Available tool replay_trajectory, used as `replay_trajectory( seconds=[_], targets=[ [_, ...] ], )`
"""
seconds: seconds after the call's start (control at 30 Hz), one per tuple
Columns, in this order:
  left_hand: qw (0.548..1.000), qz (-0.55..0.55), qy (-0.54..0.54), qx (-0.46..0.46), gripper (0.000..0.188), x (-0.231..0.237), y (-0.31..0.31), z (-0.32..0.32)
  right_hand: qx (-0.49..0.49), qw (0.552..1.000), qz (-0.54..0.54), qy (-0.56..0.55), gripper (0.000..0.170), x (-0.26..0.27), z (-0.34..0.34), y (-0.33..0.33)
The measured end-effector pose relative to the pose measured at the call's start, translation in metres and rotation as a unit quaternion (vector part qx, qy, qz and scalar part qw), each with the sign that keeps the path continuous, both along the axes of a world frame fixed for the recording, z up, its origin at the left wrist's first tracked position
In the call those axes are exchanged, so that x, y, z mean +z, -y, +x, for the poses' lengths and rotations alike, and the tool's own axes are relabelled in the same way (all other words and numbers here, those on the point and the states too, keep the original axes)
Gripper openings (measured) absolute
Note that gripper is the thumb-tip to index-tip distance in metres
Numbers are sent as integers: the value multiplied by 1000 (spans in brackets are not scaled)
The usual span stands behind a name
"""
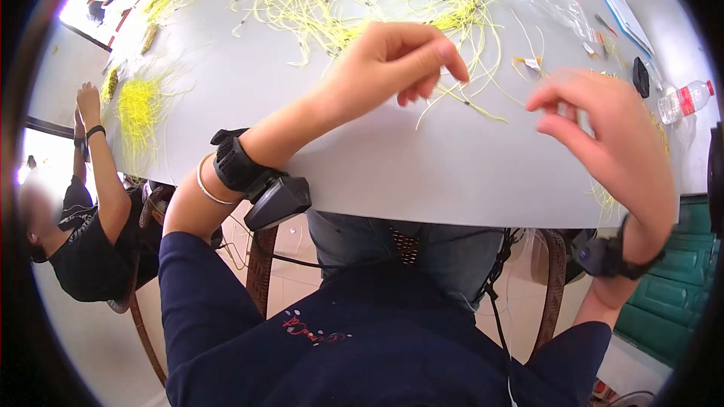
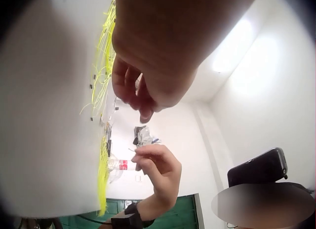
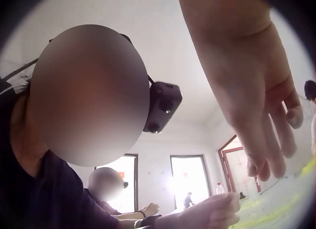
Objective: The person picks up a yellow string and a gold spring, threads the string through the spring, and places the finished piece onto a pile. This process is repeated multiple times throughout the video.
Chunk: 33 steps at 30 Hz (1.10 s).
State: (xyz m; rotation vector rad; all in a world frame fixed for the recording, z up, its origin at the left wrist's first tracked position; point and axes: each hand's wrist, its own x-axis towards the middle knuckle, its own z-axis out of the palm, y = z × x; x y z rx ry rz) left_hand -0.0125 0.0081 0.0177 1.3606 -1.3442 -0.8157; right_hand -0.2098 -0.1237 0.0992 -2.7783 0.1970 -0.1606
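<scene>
My left hand (image 1: 403, 68) is over the table, close to the pile of thin yellow cords (image 1: 332, 19). Its fingers are curled and the thumb lies along the index finger; I cannot tell whether a cord is between them. To the right, my right hand (image 1: 615, 120) is raised and blurred, with thumb and index finger brought near each other. In the left wrist view a thin strand (image 2: 132, 150) sticks out at the fingertips of the right hand (image 2: 160, 170). Small dark pieces sit along several of the cords.
Another yellow bundle (image 1: 139, 113) lies at the table's left edge, near a seated person (image 1: 87, 234). On the right are clear plastic bags (image 1: 543, 0), a clipboard (image 1: 615, 0), a black object (image 1: 640, 77) and a water bottle (image 1: 685, 102). The table's near edge (image 1: 422, 220) is at my lap.
</scene>
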Motion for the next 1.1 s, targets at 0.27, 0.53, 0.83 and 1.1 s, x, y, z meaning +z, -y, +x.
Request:
replay_trajectory(
  seconds=[0.27,0.53,0.83,1.1],
  targets=[
    [990,-51,-18,129,36,2,2,12,-6,990,-130,-55,8,-64,51,-1],
    [997,81,11,15,20,-7,4,10,-7,996,46,79,8,-71,57,-3],
    [998,42,42,-3,17,-10,7,10,-18,876,467,115,10,-79,60,8],
    [994,86,-69,25,22,-8,5,10,3,854,490,173,11,-88,65,5]
  ],
)
